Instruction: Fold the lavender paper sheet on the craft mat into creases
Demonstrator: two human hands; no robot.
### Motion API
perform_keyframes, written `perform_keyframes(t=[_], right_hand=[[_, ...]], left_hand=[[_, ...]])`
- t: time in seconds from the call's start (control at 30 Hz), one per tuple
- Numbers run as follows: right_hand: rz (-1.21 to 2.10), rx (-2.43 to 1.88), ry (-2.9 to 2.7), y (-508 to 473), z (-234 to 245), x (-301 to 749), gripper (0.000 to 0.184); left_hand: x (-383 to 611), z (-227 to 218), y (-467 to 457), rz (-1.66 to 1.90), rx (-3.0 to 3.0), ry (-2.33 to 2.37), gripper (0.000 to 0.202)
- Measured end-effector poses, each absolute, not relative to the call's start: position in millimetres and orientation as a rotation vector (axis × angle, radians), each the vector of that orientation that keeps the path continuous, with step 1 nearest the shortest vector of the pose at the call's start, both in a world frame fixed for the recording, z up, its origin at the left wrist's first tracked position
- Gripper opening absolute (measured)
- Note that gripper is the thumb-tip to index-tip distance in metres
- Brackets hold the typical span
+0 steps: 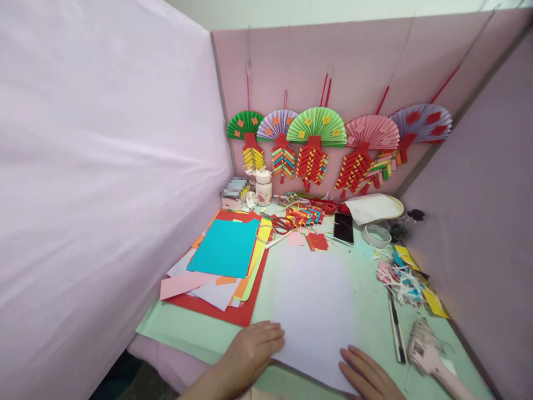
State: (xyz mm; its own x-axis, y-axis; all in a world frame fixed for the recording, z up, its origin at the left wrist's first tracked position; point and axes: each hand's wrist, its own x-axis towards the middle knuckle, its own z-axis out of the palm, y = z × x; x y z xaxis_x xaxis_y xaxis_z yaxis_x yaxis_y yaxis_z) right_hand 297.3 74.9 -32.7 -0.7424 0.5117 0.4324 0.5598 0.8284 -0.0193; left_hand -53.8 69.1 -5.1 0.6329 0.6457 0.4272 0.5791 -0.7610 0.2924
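On the near edge of the white sheet (316,311), left hand (247,355) and right hand (366,376), both flat, open, palms down

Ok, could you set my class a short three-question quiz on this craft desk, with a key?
1. True or false: the left hand and the right hand both lie open at the near edge of the white rectangular paper sheet.
2. Which lies topmost on the coloured paper stack left of that sheet? A) a turquoise paper sheet B) a black card C) a gold foil square
3. How many pleated paper fans hang on the pink back wall?

Key: 1 true; 2 A; 3 five.
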Motion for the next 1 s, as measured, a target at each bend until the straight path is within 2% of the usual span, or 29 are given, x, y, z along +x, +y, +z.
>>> perform_keyframes(t=[0.23, 0.57, 0.73, 0.87, 1.0], right_hand=[[0.120, -1.035, -2.411, 52, -18, 295, 0.037], [0.266, -1.091, -2.420, 39, -22, 302, 0.044], [0.409, -1.151, -2.312, 39, -18, 303, 0.042], [0.543, -1.194, -2.146, 39, -8, 302, 0.037], [0.599, -1.188, -2.044, 37, 3, 305, 0.033]], left_hand=[[-62, -3, 68, 0.599, 2.738, 1.016, 0.040], [-60, -8, 57, 0.626, 2.737, 0.973, 0.050], [-62, -7, 52, 0.637, 2.667, 0.974, 0.054], [-60, 9, 47, 0.785, 2.314, 1.143, 0.055], [-49, 31, 57, 0.960, 1.404, 1.421, 0.048]])
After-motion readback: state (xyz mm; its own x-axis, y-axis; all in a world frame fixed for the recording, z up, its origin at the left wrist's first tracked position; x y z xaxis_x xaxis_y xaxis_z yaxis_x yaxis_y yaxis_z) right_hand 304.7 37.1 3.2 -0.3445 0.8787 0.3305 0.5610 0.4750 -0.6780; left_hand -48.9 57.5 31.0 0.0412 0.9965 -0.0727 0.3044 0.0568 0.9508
